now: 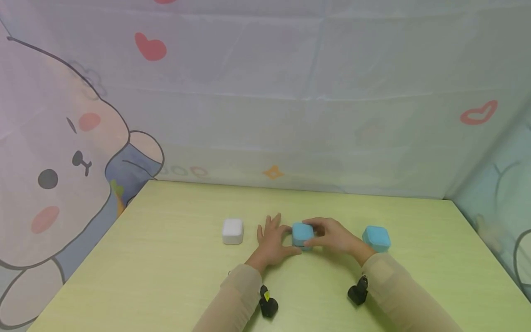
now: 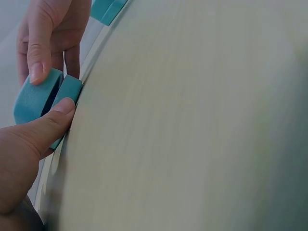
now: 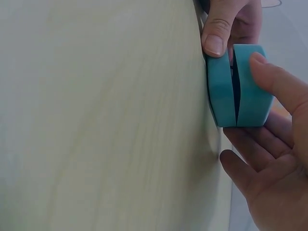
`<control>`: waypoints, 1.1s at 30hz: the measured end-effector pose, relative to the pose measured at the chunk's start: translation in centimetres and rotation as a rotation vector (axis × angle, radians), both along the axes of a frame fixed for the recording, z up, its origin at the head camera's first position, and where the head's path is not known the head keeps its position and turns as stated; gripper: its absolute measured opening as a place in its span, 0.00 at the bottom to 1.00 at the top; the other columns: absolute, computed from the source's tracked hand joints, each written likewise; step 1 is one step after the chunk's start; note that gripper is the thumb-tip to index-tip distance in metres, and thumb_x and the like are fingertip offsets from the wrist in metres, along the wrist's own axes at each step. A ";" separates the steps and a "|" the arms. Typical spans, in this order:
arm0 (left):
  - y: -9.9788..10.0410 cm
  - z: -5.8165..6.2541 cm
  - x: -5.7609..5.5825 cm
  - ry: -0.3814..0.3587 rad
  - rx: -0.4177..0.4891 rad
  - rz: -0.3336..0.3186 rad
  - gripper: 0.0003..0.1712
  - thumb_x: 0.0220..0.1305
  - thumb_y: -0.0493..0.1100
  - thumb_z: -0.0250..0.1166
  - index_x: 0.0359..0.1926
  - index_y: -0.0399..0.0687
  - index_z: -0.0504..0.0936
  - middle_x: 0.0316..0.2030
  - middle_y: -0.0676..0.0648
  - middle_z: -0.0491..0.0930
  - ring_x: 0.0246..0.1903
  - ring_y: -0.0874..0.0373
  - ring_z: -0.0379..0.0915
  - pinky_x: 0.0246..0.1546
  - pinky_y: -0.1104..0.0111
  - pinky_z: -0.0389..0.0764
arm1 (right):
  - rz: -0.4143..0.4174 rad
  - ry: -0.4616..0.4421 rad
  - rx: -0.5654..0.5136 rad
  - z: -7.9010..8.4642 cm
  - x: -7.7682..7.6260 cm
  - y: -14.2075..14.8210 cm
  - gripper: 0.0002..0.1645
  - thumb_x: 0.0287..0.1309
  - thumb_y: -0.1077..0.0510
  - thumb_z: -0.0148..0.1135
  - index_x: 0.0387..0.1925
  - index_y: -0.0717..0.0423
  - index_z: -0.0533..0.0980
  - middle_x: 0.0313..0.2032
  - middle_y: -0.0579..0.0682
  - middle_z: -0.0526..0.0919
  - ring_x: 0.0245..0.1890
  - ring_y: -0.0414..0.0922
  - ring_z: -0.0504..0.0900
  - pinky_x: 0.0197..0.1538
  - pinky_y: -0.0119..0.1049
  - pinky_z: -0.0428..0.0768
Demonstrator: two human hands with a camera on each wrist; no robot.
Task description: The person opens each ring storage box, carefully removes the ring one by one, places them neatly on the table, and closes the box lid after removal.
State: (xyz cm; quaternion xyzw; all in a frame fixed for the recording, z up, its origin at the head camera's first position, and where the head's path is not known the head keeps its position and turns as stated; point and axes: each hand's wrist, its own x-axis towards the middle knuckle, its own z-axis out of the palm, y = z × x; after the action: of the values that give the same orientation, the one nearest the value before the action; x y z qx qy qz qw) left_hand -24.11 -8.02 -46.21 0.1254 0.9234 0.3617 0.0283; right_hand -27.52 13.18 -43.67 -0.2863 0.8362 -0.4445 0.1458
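Between both hands, a small light-blue rounded box (image 1: 302,234) sits on the table. Its lid (image 3: 251,103) stands slightly apart from its base (image 3: 220,94), with a dark gap wider at one end. My left hand (image 1: 271,245) grips the base at its left side, thumb near and forefinger behind, the other fingers spread away. With thumb in front and fingers behind, my right hand (image 1: 333,236) pinches the lid. In the left wrist view, the lid (image 2: 34,100) tilts away from the base (image 2: 70,88).
To the left stands a white rounded box (image 1: 233,231). A second light-blue box (image 1: 376,238) is on the right, beside my right wrist. The pale yellow table (image 1: 174,272) meets a printed cloth backdrop (image 1: 257,129) behind. Black wrist devices (image 1: 268,306) hang by both sleeves.
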 end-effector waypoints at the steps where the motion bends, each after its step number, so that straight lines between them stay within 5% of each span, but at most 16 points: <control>1: 0.0 0.0 0.0 0.000 0.000 0.000 0.33 0.52 0.58 0.70 0.56 0.48 0.75 0.74 0.39 0.44 0.73 0.37 0.27 0.67 0.40 0.27 | 0.001 -0.002 0.001 0.0 0.0 0.0 0.40 0.52 0.49 0.69 0.62 0.63 0.67 0.57 0.60 0.76 0.54 0.54 0.78 0.52 0.44 0.78; 16: 0.0 0.1 0.2 -0.005 -0.004 0.005 0.33 0.51 0.58 0.70 0.56 0.48 0.76 0.74 0.40 0.44 0.73 0.38 0.27 0.67 0.39 0.28 | 0.042 -0.026 0.010 0.3 -0.5 0.2 0.38 0.54 0.50 0.67 0.63 0.64 0.67 0.55 0.60 0.77 0.52 0.51 0.79 0.49 0.37 0.78; 33: 0.2 0.2 0.2 -0.006 0.004 0.019 0.32 0.51 0.58 0.71 0.54 0.48 0.77 0.74 0.40 0.45 0.73 0.38 0.27 0.67 0.40 0.28 | 0.109 -0.057 0.010 1.0 -0.6 0.4 0.37 0.59 0.53 0.63 0.64 0.69 0.63 0.57 0.65 0.74 0.56 0.58 0.76 0.53 0.44 0.78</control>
State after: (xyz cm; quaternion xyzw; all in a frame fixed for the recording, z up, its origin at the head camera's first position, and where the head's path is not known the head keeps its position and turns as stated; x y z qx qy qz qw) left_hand -23.87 -7.84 -46.00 0.1154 0.9238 0.3641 0.0272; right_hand -28.15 13.54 -42.67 -0.3178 0.8170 -0.4399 0.1949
